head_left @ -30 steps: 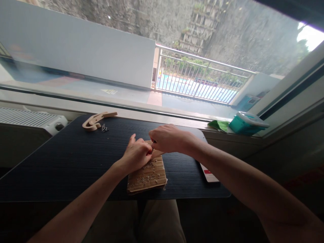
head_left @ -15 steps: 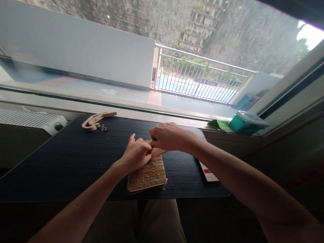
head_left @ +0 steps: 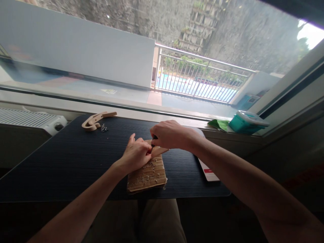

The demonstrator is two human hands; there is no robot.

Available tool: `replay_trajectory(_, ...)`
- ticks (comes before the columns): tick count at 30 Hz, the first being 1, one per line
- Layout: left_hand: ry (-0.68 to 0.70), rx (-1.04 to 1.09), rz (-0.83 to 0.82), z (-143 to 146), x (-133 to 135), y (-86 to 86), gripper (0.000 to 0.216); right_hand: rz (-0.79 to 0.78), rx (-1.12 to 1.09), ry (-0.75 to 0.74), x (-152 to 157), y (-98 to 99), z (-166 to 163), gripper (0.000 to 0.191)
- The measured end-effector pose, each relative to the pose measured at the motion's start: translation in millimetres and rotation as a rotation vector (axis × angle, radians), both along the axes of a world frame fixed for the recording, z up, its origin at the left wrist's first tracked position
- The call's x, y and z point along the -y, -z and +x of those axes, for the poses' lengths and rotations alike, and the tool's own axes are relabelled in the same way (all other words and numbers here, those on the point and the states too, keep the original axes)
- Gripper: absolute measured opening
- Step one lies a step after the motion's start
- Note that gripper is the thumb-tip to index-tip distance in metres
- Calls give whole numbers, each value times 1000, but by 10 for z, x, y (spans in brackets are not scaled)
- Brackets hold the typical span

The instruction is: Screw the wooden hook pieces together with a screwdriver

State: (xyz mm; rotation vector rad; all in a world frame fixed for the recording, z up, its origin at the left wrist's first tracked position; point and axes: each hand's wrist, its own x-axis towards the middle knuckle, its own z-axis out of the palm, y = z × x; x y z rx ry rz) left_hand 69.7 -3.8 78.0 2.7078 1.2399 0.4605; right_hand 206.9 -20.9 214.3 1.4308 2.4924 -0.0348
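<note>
My left hand (head_left: 136, 154) is curled shut on a small wooden piece (head_left: 159, 152) over a brown cardboard sheet (head_left: 148, 175) strewn with pale shavings. Just right of it, my right hand (head_left: 168, 135) is closed on a small dark-handled tool (head_left: 153, 145) with a red part near its tip, which points down at the wood between the two hands. Both hands meet at the far end of the cardboard, on the dark ribbed table (head_left: 76, 162). Most of the wooden piece is hidden by my fingers.
A curved wooden part (head_left: 95, 121) and a few dark screws (head_left: 103, 128) lie at the table's far left. A white card with a red mark (head_left: 209, 172) lies right of the cardboard. A teal box (head_left: 246, 123) and green cloth (head_left: 219, 125) rest on the windowsill. A white radiator (head_left: 30, 119) stands at left.
My right hand has shifted slightly up and to the right with the tool. The left hand and the cardboard have stayed put.
</note>
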Motion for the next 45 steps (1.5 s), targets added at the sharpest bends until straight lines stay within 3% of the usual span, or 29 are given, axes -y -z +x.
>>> replay_trajectory(8, 0, 11, -23, 4, 1, -13, 22, -61, -57, -90, -58, -18, 48, 31)
replay_trajectory(14, -10, 8, -8, 7, 5, -11, 22, -37, -33, -30, -29, -13, 8, 25)
replay_trajectory(21, -14, -3, -18, 11, 5, -31, 20, -25, -61, -75, -38, -25, 62, 36)
replay_trajectory(27, -20, -22, 0, 16, 6, -36, 22, -18, -26, -48, -13, -26, 12, 25)
replay_trajectory(45, -13, -33, -14, 28, 8, -37, 24, -22, 3, -19, -13, 2, -38, 25)
